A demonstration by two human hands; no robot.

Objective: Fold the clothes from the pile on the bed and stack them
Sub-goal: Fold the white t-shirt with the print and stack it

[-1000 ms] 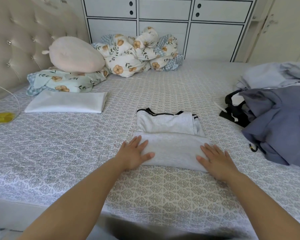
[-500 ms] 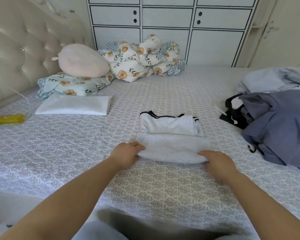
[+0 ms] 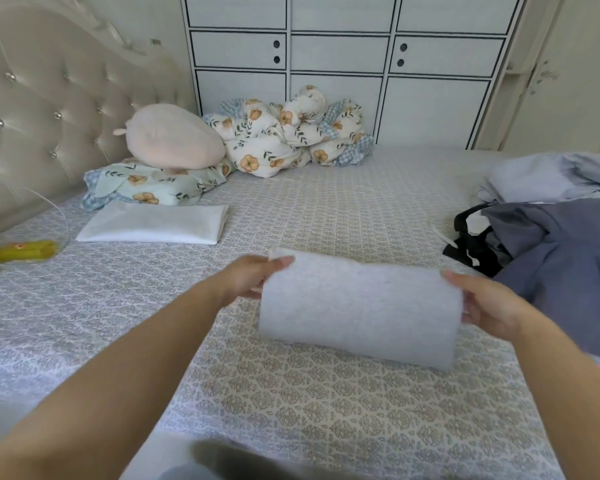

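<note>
Folded grey garment held above our bed, our left hand gripping one end, our right hand the other, clothes pile at right, white folded cloth near the headboard.

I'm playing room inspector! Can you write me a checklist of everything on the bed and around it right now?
Surface: bed with patterned sheet, flat.
Job's things: folded grey garment held up off the bed; folded white cloth lying flat at the left; unfolded pile at the right.
Clutter: floral bedding, pink cushion, yellow object.
Hands: left hand and right hand each grip one end of the garment.
Cables: thin white cord by the yellow object.
Surroundings: tufted headboard, white cabinets.
</note>
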